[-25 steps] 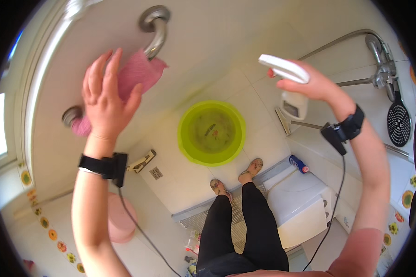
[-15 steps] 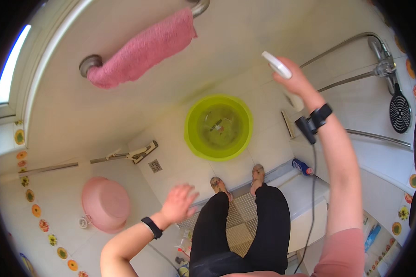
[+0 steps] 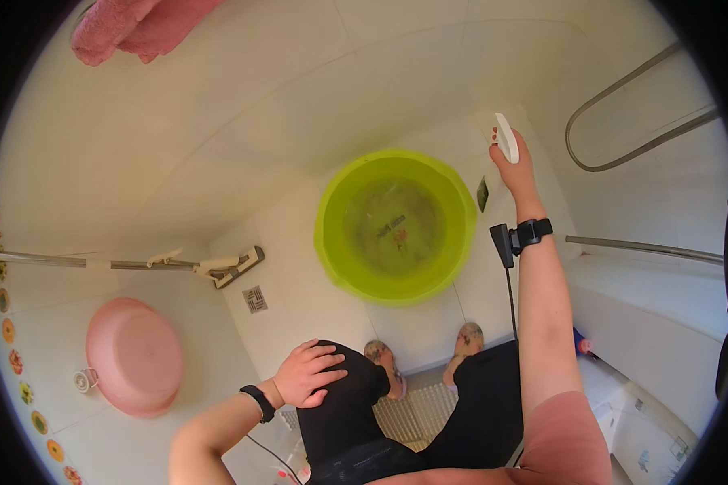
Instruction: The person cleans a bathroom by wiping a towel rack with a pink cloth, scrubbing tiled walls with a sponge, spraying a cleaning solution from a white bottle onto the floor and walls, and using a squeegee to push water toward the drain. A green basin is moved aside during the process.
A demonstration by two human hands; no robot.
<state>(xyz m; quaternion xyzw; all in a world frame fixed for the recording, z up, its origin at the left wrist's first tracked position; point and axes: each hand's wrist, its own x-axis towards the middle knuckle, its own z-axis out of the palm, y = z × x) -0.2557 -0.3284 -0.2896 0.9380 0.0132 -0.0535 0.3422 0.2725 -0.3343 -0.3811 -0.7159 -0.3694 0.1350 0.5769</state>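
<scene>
My right hand (image 3: 518, 170) reaches out to the right of a large lime-green basin (image 3: 461, 190). It is closed on a white plastic handle (image 3: 506, 139); whatever joins the handle is hidden by the hand. Cloudy water fills the bottom of the basin, with a small dark and red patch showing in it. A small dark green piece (image 3: 483, 195) lies beside the basin's right rim. My left hand (image 3: 307, 374) rests on my left knee with fingers spread, holding nothing.
A floor mop (image 3: 234, 267) leans at the left near a floor drain (image 3: 255, 299). A pink basin (image 3: 136, 356) stands against the left wall. At upper left hangs a pink towel (image 3: 129, 28). A metal hose (image 3: 623, 162) loops on the right, above a grab bar (image 3: 643, 248).
I have bent lower, so the green basin looks larger. My left hand has come down onto my knee. My right hand has lowered beside the basin, keeping the white handle.
</scene>
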